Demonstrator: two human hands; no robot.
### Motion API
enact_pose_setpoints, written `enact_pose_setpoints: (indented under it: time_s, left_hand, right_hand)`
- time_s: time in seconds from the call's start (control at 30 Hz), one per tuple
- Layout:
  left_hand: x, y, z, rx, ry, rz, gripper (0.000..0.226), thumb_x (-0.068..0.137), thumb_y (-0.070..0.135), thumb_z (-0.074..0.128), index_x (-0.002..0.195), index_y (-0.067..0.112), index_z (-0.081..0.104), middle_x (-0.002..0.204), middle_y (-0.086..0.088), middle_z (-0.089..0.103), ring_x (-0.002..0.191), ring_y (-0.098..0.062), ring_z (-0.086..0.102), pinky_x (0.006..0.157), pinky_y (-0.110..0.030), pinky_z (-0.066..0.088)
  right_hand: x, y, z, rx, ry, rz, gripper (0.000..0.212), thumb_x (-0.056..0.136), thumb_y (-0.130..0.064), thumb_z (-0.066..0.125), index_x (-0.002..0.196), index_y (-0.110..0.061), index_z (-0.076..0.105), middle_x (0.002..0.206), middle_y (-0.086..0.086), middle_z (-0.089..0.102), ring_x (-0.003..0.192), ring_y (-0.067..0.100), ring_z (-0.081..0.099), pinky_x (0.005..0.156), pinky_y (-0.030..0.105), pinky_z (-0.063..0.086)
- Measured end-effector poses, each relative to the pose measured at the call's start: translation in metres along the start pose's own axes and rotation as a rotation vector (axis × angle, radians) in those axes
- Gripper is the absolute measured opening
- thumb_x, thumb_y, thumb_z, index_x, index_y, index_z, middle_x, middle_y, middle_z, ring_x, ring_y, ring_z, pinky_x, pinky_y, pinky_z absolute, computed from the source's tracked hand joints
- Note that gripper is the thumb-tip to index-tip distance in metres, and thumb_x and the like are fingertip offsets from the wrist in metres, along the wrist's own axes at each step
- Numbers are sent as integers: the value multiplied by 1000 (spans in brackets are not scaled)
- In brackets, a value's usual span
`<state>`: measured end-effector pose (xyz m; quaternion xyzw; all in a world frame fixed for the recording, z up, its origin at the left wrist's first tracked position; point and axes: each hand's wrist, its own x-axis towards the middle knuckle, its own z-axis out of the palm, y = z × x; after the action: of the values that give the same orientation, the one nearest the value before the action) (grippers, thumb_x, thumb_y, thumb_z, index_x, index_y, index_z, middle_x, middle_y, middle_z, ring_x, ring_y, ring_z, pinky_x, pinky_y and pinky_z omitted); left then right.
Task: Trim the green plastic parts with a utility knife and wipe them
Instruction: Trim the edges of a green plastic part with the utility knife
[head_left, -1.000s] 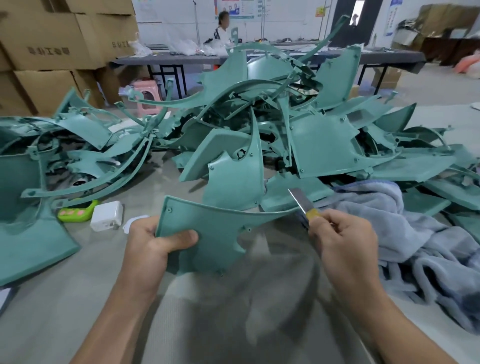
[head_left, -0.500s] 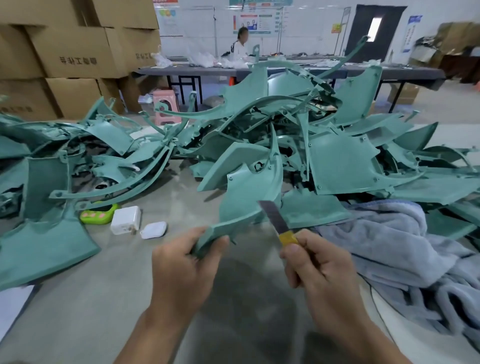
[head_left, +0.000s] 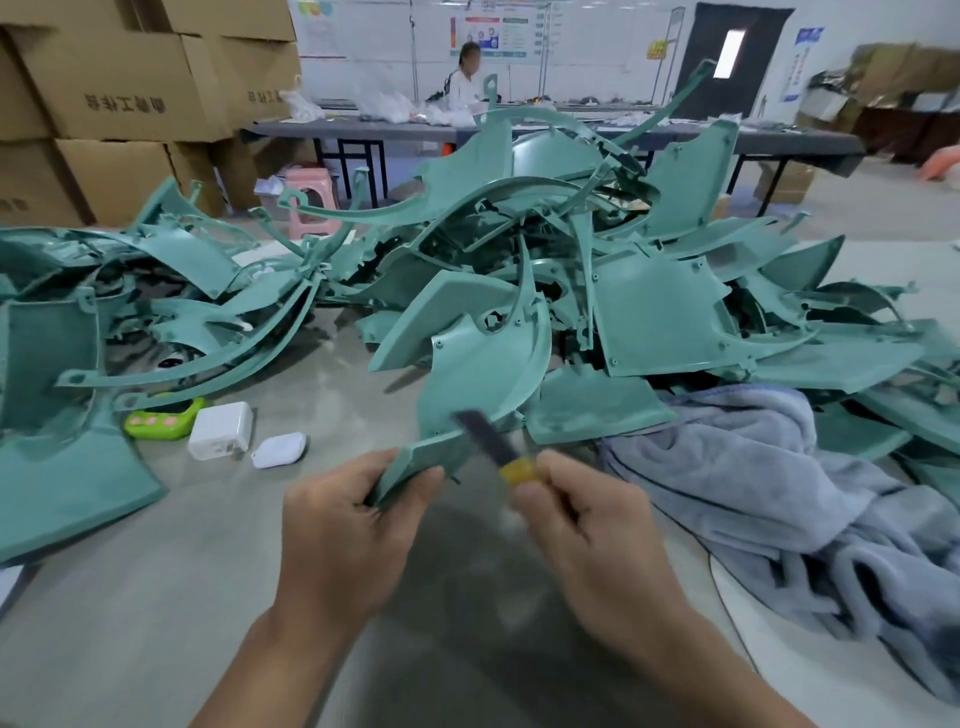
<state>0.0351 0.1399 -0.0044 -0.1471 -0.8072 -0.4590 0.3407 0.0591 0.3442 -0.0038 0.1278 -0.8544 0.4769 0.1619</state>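
Left hand (head_left: 343, 525) grips green part (head_left: 415, 462) at frame centre; right hand (head_left: 587, 530) clamps utility knife (head_left: 493, 447), blade lying across the part's edge. Green parts pile (head_left: 571, 291) behind, grey towel (head_left: 769, 488) at right.

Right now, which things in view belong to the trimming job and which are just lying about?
Job: green part held in left hand; utility knife in right hand; pile of green parts; grey towel.
Lying about: green gadget with pink buttons; white charger; small white case; pink stool; cardboard boxes.
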Motion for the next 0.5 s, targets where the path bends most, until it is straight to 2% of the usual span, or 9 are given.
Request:
enact_pose_setpoints:
  time_s: [0.1, 0.13, 0.23, 0.3, 0.33, 0.4, 0.43, 0.47, 0.5]
  left_hand:
    - [0, 0, 0, 8, -15, 21, 17, 82, 41, 68, 85, 29, 79, 76, 45, 59, 63, 21, 53, 59, 2, 33]
    - [0, 1, 1, 11, -17, 29, 16, 82, 41, 68, 86, 29, 79, 76, 46, 59, 64, 22, 53, 59, 2, 33]
    - [-1, 2, 4, 14, -32, 25, 25, 81, 42, 68, 89, 22, 82, 80, 49, 59, 68, 23, 55, 62, 3, 35]
    - [-2, 1, 4, 5, -50, 9, 27, 81, 43, 68, 90, 21, 82, 80, 49, 59, 69, 23, 56, 63, 3, 36]
    - [-2, 1, 3, 1, -59, 8, 24, 81, 43, 68, 89, 24, 82, 79, 49, 60, 68, 23, 56, 62, 2, 36]
    - [-2, 2, 0, -24, -63, -12, 19, 80, 46, 68, 92, 36, 77, 74, 44, 61, 62, 19, 55, 57, -1, 36]
    - [-2, 2, -1, -55, -54, -46, 16, 78, 48, 68, 92, 45, 74, 67, 37, 61, 56, 13, 52, 53, -7, 37]
    - [-1, 1, -1, -81, -38, -83, 11, 76, 51, 68, 86, 51, 73, 59, 28, 58, 51, 7, 47, 48, -14, 37]
    - [-1, -1, -1, -106, -22, -119, 7, 73, 53, 69, 79, 50, 72, 54, 19, 54, 49, 3, 41, 46, -22, 37]
  right_hand:
    - [21, 17, -21, -67, 271, 208, 30, 100, -24, 59, 71, -17, 61, 57, -6, 53, 53, 7, 42, 52, 31, 34]
    - [21, 19, -25, -20, 297, 209, 31, 99, -21, 60, 69, -15, 59, 54, -7, 49, 52, 7, 39, 52, 33, 32]
    - [5, 9, -15, 192, 100, 19, 31, 99, -32, 58, 69, -25, 55, 56, -7, 47, 52, 6, 40, 48, 31, 32]
    - [-1, 8, -5, 153, -15, -10, 32, 99, -42, 55, 72, -24, 53, 58, -6, 48, 52, 3, 40, 47, 24, 32]
    - [4, 15, -5, 76, 23, 24, 33, 100, -42, 55, 73, -24, 53, 58, -7, 50, 52, 2, 41, 46, 20, 31]
    - [22, 31, -18, -99, 252, 198, 36, 101, -33, 56, 68, -19, 54, 55, -6, 52, 53, 8, 44, 49, 24, 32]
    - [28, 38, -27, -106, 365, 279, 38, 100, -28, 57, 65, -13, 52, 53, -4, 49, 55, 14, 44, 52, 30, 34]
    - [29, 43, -34, -21, 431, 287, 39, 99, -27, 56, 65, -10, 50, 51, -3, 46, 55, 17, 42, 53, 37, 34]
    - [26, 44, -37, 109, 436, 232, 37, 97, -29, 56, 66, -9, 51, 51, -3, 45, 53, 17, 39, 51, 36, 32]
